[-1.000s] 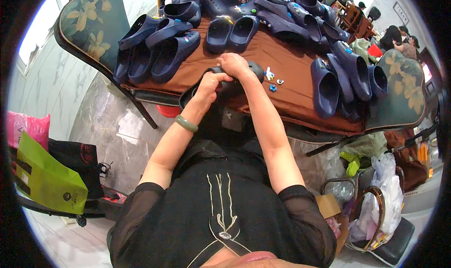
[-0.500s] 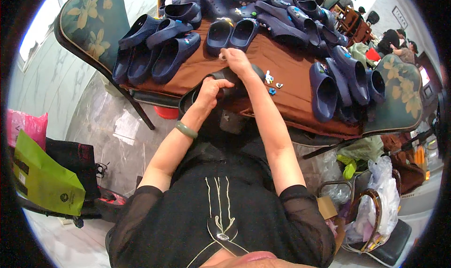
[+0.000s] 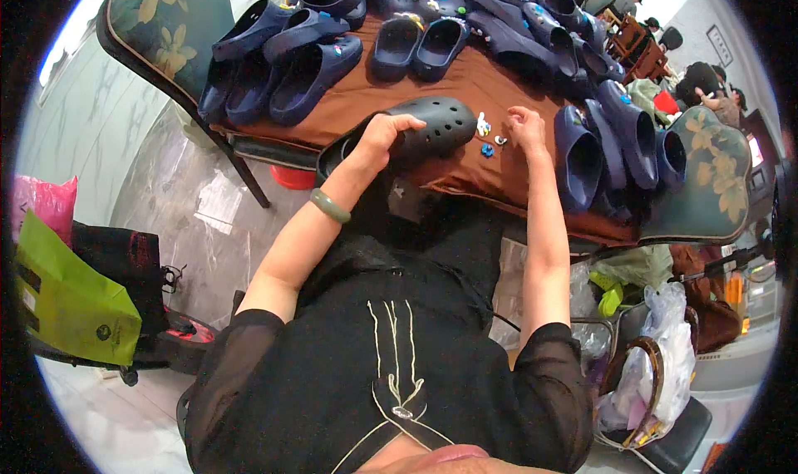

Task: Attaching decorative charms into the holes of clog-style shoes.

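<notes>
My left hand (image 3: pixel 383 138), a green bangle on its wrist, grips a dark clog (image 3: pixel 434 127) near its heel end, thumb on top. The clog's rounded toe, full of holes, points right. My right hand (image 3: pixel 527 130) is over the brown cloth, apart from the clog, with its fingers curled together. Whatever they may pinch is too small to make out. Just left of it lie small shoe charms: a white and yellow one (image 3: pixel 484 124), a small white one (image 3: pixel 500 140) and a blue one (image 3: pixel 488 151).
The brown-covered table (image 3: pixel 465 175) bears several navy clogs: a pair (image 3: pixel 418 49) straight ahead, a stack (image 3: pixel 312 79) at left, a row (image 3: pixel 582 158) at right and a heap behind. Flowered chairs (image 3: pixel 170 34) flank it. A basket with plastic bags (image 3: pixel 652 374) stands low at right.
My right hand has swung right, away from the clog, to beside the charms. The clog's holed toe now shows, still in my left hand. The view has shifted slightly.
</notes>
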Tool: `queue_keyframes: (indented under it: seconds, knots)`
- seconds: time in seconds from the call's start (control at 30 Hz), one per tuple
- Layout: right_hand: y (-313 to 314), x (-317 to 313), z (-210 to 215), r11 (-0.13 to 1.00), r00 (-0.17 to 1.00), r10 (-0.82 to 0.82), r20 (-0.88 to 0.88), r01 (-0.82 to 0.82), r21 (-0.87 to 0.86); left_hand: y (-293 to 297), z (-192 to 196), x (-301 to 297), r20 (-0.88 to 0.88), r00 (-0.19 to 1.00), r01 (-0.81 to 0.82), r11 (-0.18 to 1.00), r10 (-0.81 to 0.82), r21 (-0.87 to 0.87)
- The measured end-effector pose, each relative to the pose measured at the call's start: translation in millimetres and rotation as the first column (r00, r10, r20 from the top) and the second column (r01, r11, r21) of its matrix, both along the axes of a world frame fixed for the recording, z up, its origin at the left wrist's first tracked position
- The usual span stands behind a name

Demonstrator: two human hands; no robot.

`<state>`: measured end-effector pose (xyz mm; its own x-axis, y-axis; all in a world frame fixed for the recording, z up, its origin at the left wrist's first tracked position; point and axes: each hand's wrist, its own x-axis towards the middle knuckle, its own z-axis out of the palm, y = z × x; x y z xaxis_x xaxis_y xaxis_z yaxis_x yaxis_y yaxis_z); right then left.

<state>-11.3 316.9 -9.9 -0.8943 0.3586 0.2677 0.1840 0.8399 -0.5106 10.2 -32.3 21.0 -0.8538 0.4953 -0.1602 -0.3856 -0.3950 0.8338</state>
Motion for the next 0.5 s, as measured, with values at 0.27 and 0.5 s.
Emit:
queue_keyframes:
  seconds: [0.27, 0.5]
  knots:
    - [-64.4, 8.9, 18.0, 0.873, 0.93, 0.244, 0.276, -0.334, 0.354, 0.5, -7.6, -1.8, -0.098, 0.995, 0.041, 0.998, -0.035, 0.053]
    - [-70.7, 8.5, 14.9, 0.931, 0.963, 0.236, -0.131, -0.186, 0.315, -1.4, -4.1, 3.3, -0.076, 0.997, 0.038, 0.998, -0.034, 0.057]
